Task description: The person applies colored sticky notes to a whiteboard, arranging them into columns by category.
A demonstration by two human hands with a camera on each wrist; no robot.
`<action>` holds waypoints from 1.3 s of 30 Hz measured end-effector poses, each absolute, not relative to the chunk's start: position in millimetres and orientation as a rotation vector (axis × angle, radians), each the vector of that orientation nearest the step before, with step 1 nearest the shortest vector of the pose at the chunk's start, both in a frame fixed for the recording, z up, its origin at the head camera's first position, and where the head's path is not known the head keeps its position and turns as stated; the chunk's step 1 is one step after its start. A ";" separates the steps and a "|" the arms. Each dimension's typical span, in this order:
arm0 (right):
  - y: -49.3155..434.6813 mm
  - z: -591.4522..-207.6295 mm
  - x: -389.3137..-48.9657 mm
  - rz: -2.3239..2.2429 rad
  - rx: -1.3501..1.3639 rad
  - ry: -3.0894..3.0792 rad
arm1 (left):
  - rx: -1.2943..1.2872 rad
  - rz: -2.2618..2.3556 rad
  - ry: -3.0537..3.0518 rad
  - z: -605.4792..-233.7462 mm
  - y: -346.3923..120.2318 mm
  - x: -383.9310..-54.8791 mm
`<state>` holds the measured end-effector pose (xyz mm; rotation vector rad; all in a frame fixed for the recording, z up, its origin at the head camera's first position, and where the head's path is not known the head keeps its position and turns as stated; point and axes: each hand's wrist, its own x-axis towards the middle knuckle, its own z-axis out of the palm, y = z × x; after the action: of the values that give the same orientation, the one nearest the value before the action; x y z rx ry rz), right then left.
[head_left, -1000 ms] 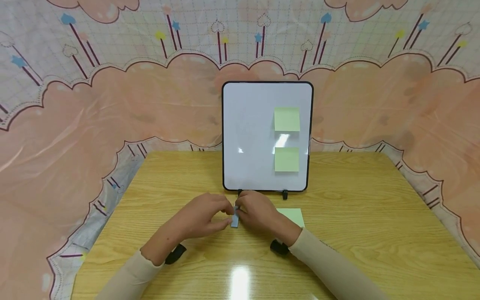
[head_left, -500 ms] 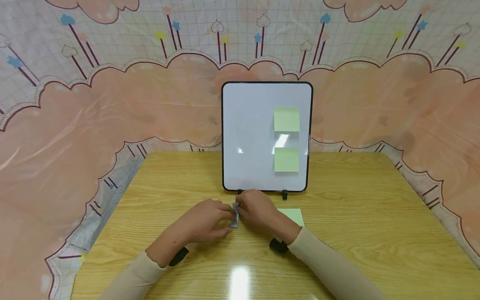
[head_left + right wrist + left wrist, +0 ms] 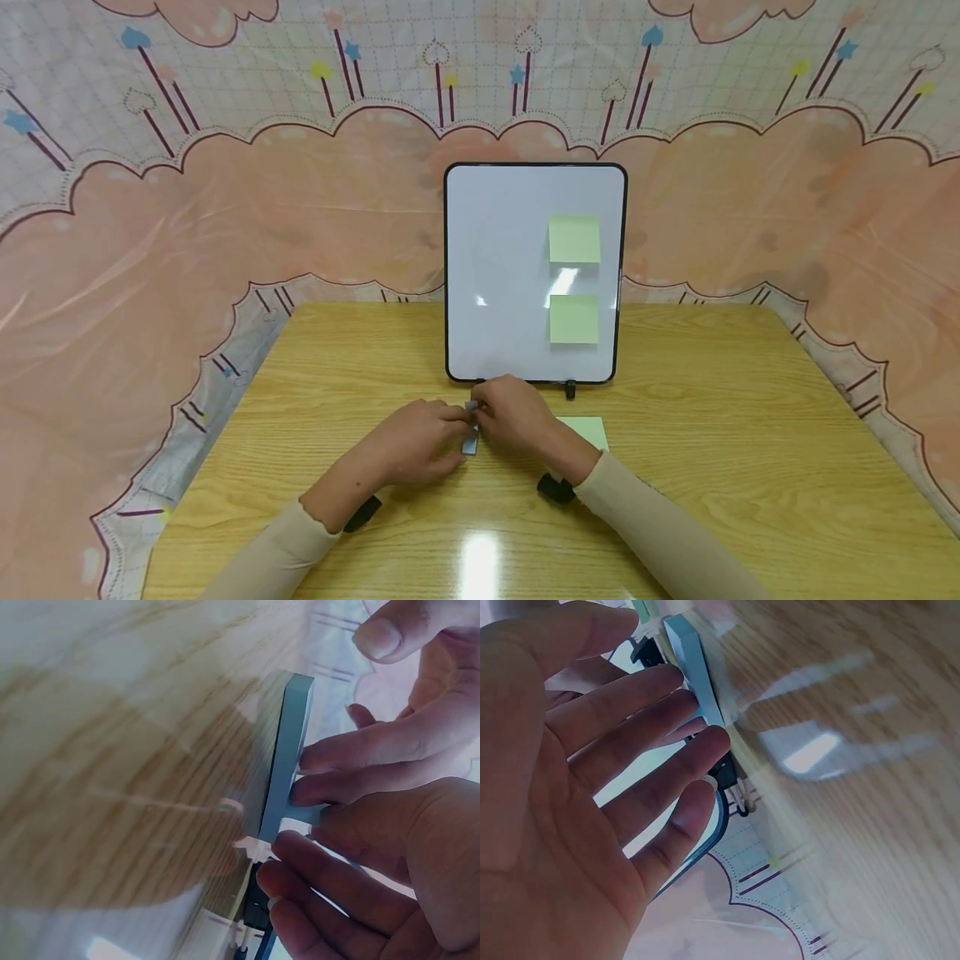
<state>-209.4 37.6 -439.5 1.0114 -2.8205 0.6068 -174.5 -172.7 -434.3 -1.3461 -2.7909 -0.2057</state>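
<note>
Both hands point(image 3: 468, 427) edged toward the whiteboard point(image 3: 510, 275); fingers still pinching blue pad point(image 3: 470, 436).

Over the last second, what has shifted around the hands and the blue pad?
Very little. Both hands have edged slightly away from the person, toward the whiteboard. The left hand and right hand still keep their grip on the small blue pad, standing on edge on the table. The two green notes on the board and the green pad on the table are unchanged.
</note>
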 end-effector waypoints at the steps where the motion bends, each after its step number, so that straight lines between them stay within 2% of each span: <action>1: 37.7 -439.7 -209.4 0.606 1.012 -2.822 | -1.344 -0.201 -2.795 -434.6 -172.5 -174.5; 39: 41.6 -436.4 -213.4 0.686 0.977 -2.682 | -1.325 -0.268 -2.852 -435.0 -173.6 -174.7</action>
<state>-213.4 41.6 -436.4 0.9773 -2.6824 0.6858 -174.7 -173.6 -435.0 -1.3251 -2.8518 -0.2680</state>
